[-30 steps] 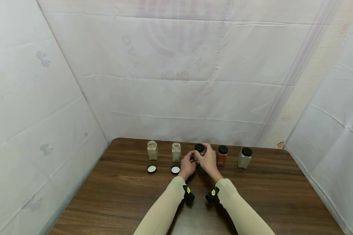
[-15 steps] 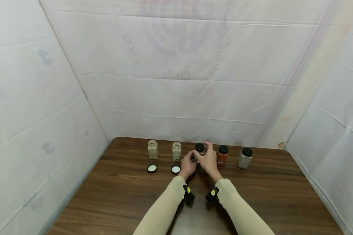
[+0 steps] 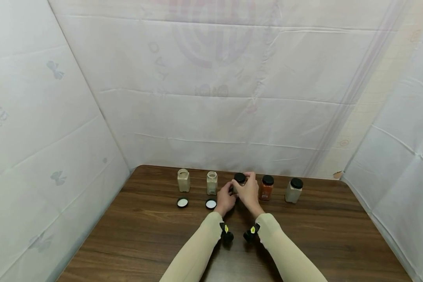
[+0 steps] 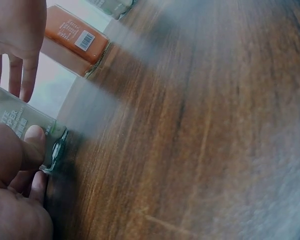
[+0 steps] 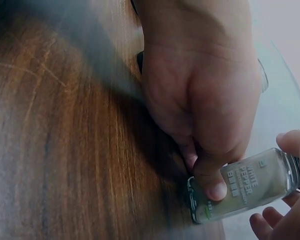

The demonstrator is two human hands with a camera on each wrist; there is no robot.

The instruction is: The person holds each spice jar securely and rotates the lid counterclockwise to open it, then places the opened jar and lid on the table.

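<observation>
Seen from the head camera, a person in beige sleeves works at a dark wooden table [image 3: 134,235] walled in by white sheeting. Five jars stand in a row across the middle of the frame. Both hands meet at the middle one, the pepper jar [image 3: 238,183]. The left hand [image 3: 225,199] grasps its body, thumb pressed on the label. The right hand [image 3: 248,192] has its fingers curled round the black cap [image 3: 239,178] on top. The jar stands on the table, its base on the wood.

Left of the hands stand two open jars [image 3: 183,180] of pale powder, each with its cap [image 3: 182,202] lying white side up in front of it. Right of the hands stand an orange jar [image 3: 266,188] and a grey jar [image 3: 294,190], both capped in black.
</observation>
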